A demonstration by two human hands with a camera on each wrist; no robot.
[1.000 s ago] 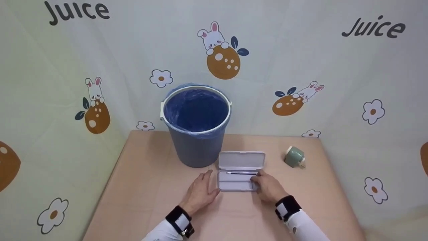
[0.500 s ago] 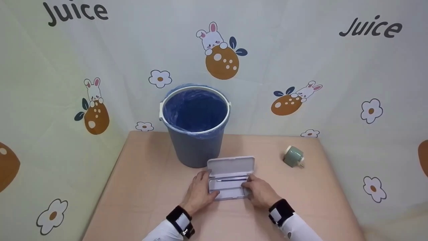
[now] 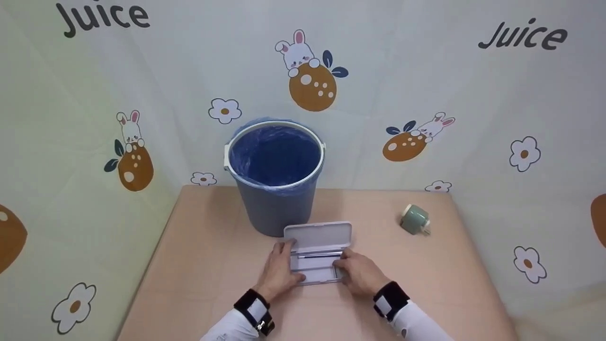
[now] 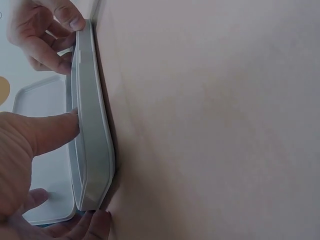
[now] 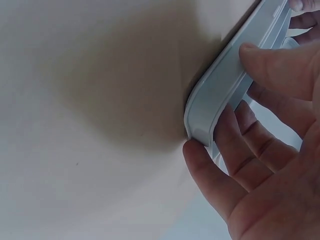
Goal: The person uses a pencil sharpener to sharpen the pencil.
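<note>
On table: one case, two hands.

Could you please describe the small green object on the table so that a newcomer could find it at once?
Start at the blue bin at the table's far edge, then look right. The small green object lies alone near the far right corner, apart from both hands, the only green, rounded thing there.

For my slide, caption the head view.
Two hands, left hand and right hand, hold an open pencil case before a blue-lined bin.
</note>
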